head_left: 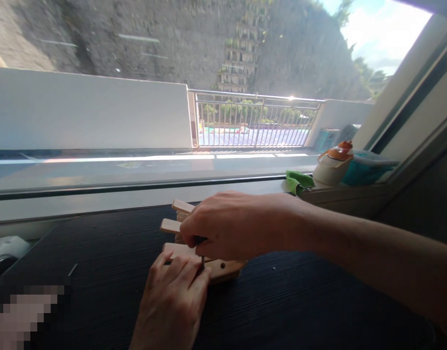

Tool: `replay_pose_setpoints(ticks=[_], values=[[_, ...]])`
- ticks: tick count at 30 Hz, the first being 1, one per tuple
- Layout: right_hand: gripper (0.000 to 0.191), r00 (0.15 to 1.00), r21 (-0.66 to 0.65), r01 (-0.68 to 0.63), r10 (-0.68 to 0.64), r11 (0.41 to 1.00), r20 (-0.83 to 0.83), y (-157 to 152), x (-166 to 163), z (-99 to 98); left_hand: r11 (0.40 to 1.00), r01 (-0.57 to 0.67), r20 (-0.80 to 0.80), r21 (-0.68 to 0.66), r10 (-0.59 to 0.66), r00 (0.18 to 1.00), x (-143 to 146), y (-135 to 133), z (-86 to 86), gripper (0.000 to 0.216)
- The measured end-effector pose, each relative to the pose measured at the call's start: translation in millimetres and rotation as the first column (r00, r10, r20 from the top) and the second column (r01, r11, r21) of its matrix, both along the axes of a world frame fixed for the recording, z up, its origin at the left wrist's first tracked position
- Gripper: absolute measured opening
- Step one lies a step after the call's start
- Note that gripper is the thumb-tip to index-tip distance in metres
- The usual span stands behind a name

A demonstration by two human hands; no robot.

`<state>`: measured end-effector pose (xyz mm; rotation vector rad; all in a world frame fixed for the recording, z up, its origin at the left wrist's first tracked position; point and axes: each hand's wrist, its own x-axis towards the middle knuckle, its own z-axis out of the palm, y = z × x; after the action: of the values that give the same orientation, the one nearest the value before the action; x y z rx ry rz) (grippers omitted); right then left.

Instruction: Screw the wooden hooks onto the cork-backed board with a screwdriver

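On the dark table lies a wooden assembly of pale slats, with a round dark hole in its front piece. Above it, my right hand is closed in a fist around what looks like a screwdriver. Its handle is mostly hidden in my palm; the thin shaft points down at the wood, and its tip is hidden. My left hand presses on the front slat, fingers bent over it, holding the assembly beside the shaft. Slat ends stick out left of my right hand.
The dark table reaches to a window sill. A thin metal piece lies at left, near a white device. On the sill are a green cloth, a white container with an orange top and a teal bin. Pixelation covers the lower left.
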<state>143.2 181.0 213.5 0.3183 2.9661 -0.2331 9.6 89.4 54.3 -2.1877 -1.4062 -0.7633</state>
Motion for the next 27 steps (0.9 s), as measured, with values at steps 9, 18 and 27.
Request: replay_pose_setpoints(ticks=[9,18,27], values=[[0.025,0.993,0.079,0.101,-0.096,0.992,-0.061,3.5,1.3,-8.0,1.000,0.002,-0.001,-0.014,-0.002,1.000,-0.1,-0.6,1.1,0.028],[0.021,0.997,-0.076,0.006,-0.012,0.997,-0.079,5.1,7.6,-2.1,1.000,-0.001,-0.011,-0.026,0.001,1.000,-1.3,-1.7,1.2,0.030],[0.025,0.981,-0.132,0.114,-0.133,0.985,-0.144,15.2,9.5,-14.2,1.000,0.012,-0.030,-0.007,-0.013,0.999,-4.6,-0.3,-0.6,0.024]])
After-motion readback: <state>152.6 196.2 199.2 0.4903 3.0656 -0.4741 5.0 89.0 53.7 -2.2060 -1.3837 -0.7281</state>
